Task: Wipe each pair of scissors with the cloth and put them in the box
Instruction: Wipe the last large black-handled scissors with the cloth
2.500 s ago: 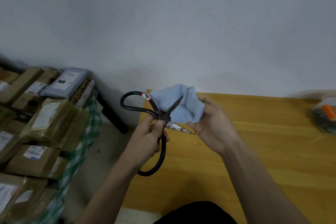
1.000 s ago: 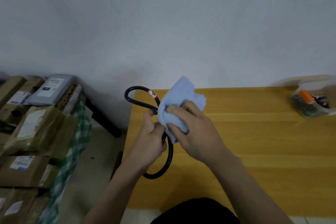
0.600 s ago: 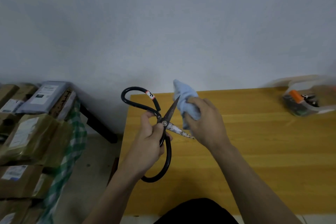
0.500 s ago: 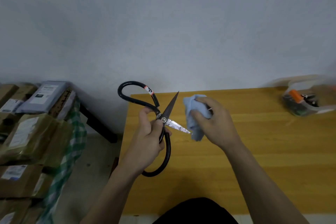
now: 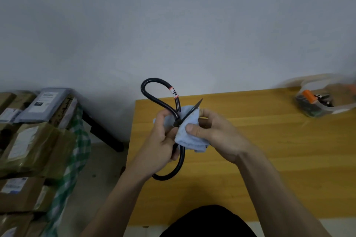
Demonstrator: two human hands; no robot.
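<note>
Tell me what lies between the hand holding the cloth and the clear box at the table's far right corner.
Only bare wooden table between the right hand and the box, in the head view.

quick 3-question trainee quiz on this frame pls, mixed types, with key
1. True or false: the black-handled scissors lie flat on the wooden table.
2. Which hand presses the blue cloth onto the blades? A) left hand B) right hand C) neither
3. Fill in: the clear box sits at the table's far ____ corner.

Key:
1. False. The left hand holds them up near the pivot, blades open.
2. B. The right hand pinches the cloth round the blades; one dark blade tip pokes out above it.
3. Right.
</note>
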